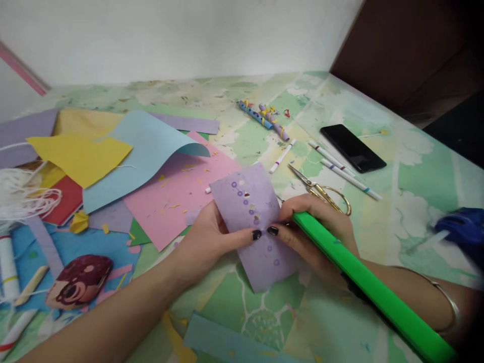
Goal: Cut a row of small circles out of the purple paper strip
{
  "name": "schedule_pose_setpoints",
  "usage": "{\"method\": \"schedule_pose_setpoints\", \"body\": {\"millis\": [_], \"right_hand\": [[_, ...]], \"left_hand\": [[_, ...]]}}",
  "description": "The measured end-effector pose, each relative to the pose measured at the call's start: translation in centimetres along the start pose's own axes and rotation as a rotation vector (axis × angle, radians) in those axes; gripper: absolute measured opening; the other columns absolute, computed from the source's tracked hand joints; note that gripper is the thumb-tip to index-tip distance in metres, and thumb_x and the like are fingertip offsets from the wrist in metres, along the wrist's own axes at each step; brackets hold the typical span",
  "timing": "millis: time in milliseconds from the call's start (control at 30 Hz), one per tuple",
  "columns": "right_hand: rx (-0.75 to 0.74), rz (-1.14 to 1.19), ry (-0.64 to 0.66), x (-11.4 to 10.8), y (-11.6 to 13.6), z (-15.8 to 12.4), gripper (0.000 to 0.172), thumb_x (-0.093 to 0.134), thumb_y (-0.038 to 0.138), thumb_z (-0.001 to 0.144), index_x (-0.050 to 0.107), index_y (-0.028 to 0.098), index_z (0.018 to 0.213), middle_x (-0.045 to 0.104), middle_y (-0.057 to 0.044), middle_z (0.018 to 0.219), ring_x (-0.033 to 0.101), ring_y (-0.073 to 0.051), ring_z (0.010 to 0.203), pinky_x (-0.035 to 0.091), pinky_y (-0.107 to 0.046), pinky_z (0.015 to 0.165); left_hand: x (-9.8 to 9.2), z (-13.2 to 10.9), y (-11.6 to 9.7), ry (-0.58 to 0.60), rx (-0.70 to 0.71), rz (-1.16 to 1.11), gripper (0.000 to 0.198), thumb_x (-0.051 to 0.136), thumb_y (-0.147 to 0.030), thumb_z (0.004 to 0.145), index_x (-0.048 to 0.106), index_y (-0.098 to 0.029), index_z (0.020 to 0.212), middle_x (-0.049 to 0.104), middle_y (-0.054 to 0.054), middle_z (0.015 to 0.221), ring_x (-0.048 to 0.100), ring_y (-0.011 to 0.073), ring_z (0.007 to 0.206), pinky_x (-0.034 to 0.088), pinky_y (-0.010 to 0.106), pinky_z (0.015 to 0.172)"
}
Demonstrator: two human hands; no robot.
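A piece of purple paper [245, 201] with a row of small holes and drawn purple circles is held over the table. My left hand [212, 232] grips its left edge, thumb on the front. My right hand [317, 232] pinches the paper from the right, its thumb close to the left thumb. Across my right hand and forearm lies a long bright green object [363, 282], its far end beside the right fingers; how it is held I cannot make out. Gold scissors [321, 191] lie just beyond my right hand.
Coloured sheets, including blue [132, 156], yellow [83, 156] and pink [177, 196], spread at the left near white string [22, 196] and a dark red case [81, 282]. Beyond my hands are markers [283, 156], rolled paper tubes [255, 115] and a black phone [351, 147]. A blue object [461, 232] sits at right.
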State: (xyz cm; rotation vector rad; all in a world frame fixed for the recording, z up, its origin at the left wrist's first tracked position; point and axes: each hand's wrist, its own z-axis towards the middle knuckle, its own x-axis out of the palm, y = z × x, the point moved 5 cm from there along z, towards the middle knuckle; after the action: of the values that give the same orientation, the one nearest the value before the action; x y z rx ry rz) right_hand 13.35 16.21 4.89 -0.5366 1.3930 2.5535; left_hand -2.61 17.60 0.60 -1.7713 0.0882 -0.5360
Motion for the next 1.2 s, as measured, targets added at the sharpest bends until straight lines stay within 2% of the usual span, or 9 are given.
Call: {"method": "schedule_pose_setpoints", "body": {"millis": [300,467,633,800,1000,1200], "right_hand": [[-0.014,-0.011,-0.023,-0.21,0.35,0.08,0.018,0.068,0.008,0.076,0.057,0.021,0.081,0.06,0.003,0.075,0.056,-0.008,0.064,0.046,-0.017,0.057],[-0.034,-0.018,-0.005,-0.01,0.49,0.05,0.016,0.067,0.01,0.078,0.057,0.022,0.08,0.061,0.003,0.072,0.055,-0.008,0.059,0.045,-0.018,0.052],[-0.033,-0.044,-0.023,-0.05,0.35,-0.11,0.016,0.065,0.01,0.078,0.056,0.024,0.079,0.062,0.002,0.07,0.057,-0.011,0.059,0.047,-0.022,0.053],[-0.067,-0.048,-0.027,-0.03,0.34,-0.29,0.016,0.066,0.011,0.079,0.056,0.024,0.08,0.064,0.003,0.072,0.059,-0.011,0.061,0.048,-0.022,0.054],[-0.095,-0.076,-0.013,0.04,0.36,-0.25,0.02,0.065,0.006,0.077,0.056,0.024,0.079,0.064,0.004,0.07,0.06,-0.01,0.06,0.048,-0.02,0.056],[-0.095,-0.086,-0.006,0.09,0.22,-0.4,0.018,0.06,0.007,0.078,0.056,0.025,0.081,0.065,0.002,0.072,0.06,-0.012,0.061,0.049,-0.023,0.056]], "left_hand": [[0.14,-0.29,0.2,0.036,-0.069,0.038,0.041,0.076,-0.026,0.073,0.061,-0.017,0.11,0.071,0.008,0.103,0.064,0.03,0.105,0.056,0.036,0.079],[0.07,-0.28,0.23,0.019,-0.037,0.063,0.033,0.075,-0.023,0.074,0.063,-0.017,0.104,0.072,0.007,0.101,0.067,0.0271,0.098,0.056,0.035,0.078],[0.16,-0.18,0.47,-0.009,-0.04,0.012,0.041,0.078,-0.022,0.069,0.062,-0.018,0.106,0.071,0.009,0.106,0.066,0.0294,0.101,0.057,0.038,0.079],[0.36,-0.16,0.42,0.003,-0.065,0.009,0.041,0.08,-0.02,0.066,0.064,-0.017,0.103,0.071,0.009,0.106,0.067,0.03,0.099,0.057,0.04,0.08],[0.52,-0.29,0.17,-0.058,-0.062,0.054,0.043,0.08,-0.016,0.065,0.064,-0.017,0.104,0.072,0.008,0.105,0.067,0.0297,0.098,0.059,0.038,0.076],[0.72,-0.52,0.1,-0.184,-0.051,0.111,0.049,0.082,-0.02,0.061,0.06,-0.015,0.105,0.072,0.01,0.101,0.068,0.0303,0.094,0.059,0.039,0.075]]}}
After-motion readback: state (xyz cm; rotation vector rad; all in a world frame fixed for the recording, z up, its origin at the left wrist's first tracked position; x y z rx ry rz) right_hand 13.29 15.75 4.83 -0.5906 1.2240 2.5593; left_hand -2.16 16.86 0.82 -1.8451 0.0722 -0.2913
